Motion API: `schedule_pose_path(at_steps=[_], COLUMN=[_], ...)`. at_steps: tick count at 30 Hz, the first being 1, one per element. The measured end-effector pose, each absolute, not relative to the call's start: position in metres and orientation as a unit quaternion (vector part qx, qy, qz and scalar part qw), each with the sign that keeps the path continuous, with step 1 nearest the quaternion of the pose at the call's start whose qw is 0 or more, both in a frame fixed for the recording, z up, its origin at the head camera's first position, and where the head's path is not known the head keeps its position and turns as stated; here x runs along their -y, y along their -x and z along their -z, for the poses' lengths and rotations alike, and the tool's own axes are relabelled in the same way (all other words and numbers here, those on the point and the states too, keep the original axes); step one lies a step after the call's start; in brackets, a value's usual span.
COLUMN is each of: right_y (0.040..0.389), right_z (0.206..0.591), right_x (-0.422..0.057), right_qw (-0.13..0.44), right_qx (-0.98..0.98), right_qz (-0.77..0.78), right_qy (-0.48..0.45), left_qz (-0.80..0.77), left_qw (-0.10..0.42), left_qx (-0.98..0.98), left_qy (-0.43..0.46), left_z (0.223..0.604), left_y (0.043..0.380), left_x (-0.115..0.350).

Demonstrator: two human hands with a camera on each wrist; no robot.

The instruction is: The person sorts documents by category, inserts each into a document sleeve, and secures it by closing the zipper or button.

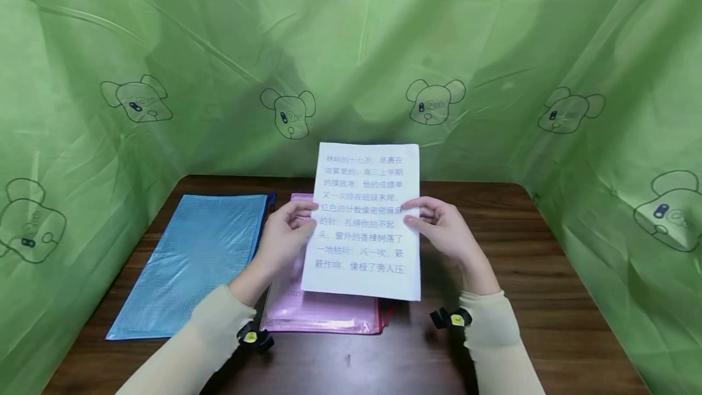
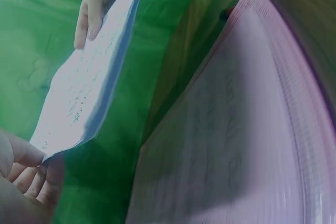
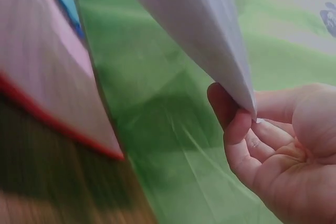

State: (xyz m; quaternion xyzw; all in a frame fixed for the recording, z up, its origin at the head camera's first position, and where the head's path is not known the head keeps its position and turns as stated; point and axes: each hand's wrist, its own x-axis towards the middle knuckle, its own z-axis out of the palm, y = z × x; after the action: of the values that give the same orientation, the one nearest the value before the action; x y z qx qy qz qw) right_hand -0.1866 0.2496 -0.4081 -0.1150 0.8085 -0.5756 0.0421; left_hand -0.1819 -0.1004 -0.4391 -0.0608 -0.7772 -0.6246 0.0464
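Note:
A white sheet of paper [image 1: 362, 224] printed with lines of Chinese characters is held up above the table, its printed side toward the head camera. My left hand [image 1: 287, 230] pinches its left edge, and my right hand [image 1: 441, 224] pinches the right edge. Both wrist views show thumb and fingers on opposite faces of the paper. Beneath and behind the sheet lies a pink zip pouch [image 1: 323, 316], partly covered by the paper in the head view. To its left a blue zip pouch [image 1: 203, 255] lies flat, near my left forearm.
The dark wooden table [image 1: 526, 297] reaches back to a green curtain [image 1: 351, 47] printed with mouse-like heads, which encloses the back and sides. Each wrist wears a black strap with a camera. A small dark mark [image 1: 348, 359] shows near the table's front.

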Motion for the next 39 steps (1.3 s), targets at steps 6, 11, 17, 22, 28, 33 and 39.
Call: schedule_pose_path(at_steps=[6, 11, 17, 22, 28, 33, 39], right_y=[0.19, 0.191, 0.186, 0.187, 0.187, 0.186, 0.187], right_z=[0.405, 0.41, 0.423, 0.432, 0.436, 0.442, 0.447], right_x=[-0.218, -0.196, -0.175, -0.161, -0.151, -0.152, -0.152], right_qw=[0.031, 0.015, -0.023, -0.067, -0.067, -0.033, -0.017], right_qx=[-0.799, -0.782, -0.777, -0.782, -0.782, -0.784, -0.785], right_qz=[0.585, 0.611, 0.621, 0.611, 0.611, 0.614, 0.615], right_qy=[0.135, 0.127, 0.104, 0.103, 0.101, 0.078, 0.068], left_qz=[0.635, 0.629, 0.633, 0.623, 0.589, 0.576, 0.572], left_qw=[0.079, 0.098, 0.109, 0.119, 0.128, 0.112, 0.099], left_qx=[0.765, 0.767, 0.762, 0.769, 0.794, 0.806, 0.811], left_qy=[0.072, 0.081, 0.079, 0.078, 0.07, 0.076, 0.075], left_z=[0.44, 0.444, 0.451, 0.453, 0.446, 0.448, 0.455], left_y=[0.183, 0.182, 0.182, 0.181, 0.18, 0.181, 0.187], left_x=[0.134, 0.154, 0.164, 0.172, 0.179, 0.182, 0.185])
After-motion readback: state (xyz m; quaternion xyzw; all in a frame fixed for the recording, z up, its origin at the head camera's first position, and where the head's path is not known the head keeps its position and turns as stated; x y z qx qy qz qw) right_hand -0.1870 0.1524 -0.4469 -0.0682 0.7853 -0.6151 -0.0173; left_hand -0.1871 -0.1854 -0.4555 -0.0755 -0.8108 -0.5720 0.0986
